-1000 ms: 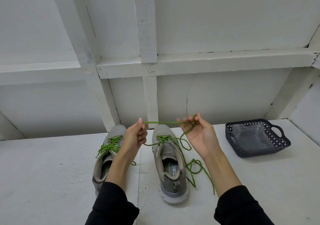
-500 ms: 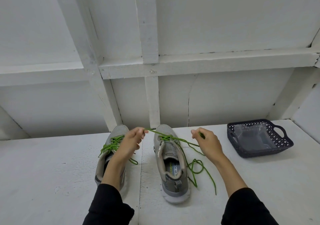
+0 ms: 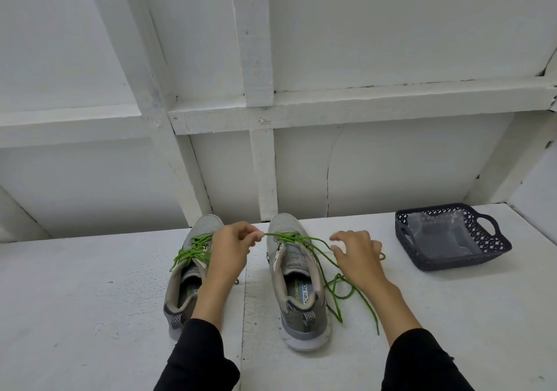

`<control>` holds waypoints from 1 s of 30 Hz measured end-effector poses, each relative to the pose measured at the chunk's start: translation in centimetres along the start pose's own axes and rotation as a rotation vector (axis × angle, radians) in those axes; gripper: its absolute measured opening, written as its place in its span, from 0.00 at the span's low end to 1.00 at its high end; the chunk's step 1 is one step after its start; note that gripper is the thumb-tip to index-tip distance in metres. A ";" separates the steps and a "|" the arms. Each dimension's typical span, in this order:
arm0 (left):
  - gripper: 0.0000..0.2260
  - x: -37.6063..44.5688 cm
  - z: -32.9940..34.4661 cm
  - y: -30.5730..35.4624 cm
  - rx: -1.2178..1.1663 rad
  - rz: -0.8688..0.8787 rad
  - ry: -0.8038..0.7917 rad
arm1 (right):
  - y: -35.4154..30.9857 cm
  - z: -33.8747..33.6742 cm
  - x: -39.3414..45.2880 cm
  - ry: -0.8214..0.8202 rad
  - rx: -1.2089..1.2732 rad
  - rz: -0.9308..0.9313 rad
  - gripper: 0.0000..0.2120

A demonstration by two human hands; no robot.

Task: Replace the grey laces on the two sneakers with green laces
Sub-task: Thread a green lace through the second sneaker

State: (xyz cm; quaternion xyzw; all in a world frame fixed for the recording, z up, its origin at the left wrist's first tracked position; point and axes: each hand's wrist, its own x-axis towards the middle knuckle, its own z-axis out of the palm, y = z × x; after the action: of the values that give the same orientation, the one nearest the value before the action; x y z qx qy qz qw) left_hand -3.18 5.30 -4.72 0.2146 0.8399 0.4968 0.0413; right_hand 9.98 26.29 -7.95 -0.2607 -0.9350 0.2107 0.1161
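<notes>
Grey sneaker (image 3: 297, 288), "MORY FOA" legible on its insole (image 3: 302, 290).

Left of the left hand (image 3: 230, 250), a grey sneaker (image 3: 189, 273) carries bright green laces (image 3: 193, 247). Right of the right hand (image 3: 357, 262) sits a navy lattice-patterned basket (image 3: 482, 234).

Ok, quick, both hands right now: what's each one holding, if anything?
Left hand: pinching one end of the thin green shoelace on the right grey mesh sneaker.
Right hand: open, fingers spread above the loose lace, holding nothing.
</notes>
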 end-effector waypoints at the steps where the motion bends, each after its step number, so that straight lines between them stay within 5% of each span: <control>1: 0.06 0.0 0.4 0.4 -0.017 0.018 0.002 | -1.1 -0.2 0.1 0.004 0.154 -0.029 0.13; 4: 0.05 0.2 1.5 1.1 -0.080 0.020 0.008 | -4.5 -0.9 0.2 -0.117 0.651 -0.077 0.15; 7: 0.05 0.5 2.1 1.5 -0.136 0.018 -0.011 | -6.1 -0.9 0.3 -0.225 0.803 -0.090 0.11; 14: 0.09 0.7 4.1 0.0 -0.062 -0.157 -0.196 | -5.0 0.4 1.9 0.025 0.767 0.091 0.05; 21: 0.05 0.6 4.1 -1.2 -0.056 -0.265 -0.207 | -5.9 1.8 3.1 -0.030 0.672 0.128 0.05; 30: 0.13 -0.5 3.6 -3.4 -0.636 -0.540 -0.288 | -7.3 3.6 2.9 -0.153 0.501 0.080 0.03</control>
State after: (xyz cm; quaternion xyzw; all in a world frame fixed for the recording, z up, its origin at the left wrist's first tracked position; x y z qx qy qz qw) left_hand -2.79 6.63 -9.55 0.0311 0.6568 0.6671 0.3501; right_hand 3.15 20.98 -7.55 -0.2440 -0.8486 0.4592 0.0978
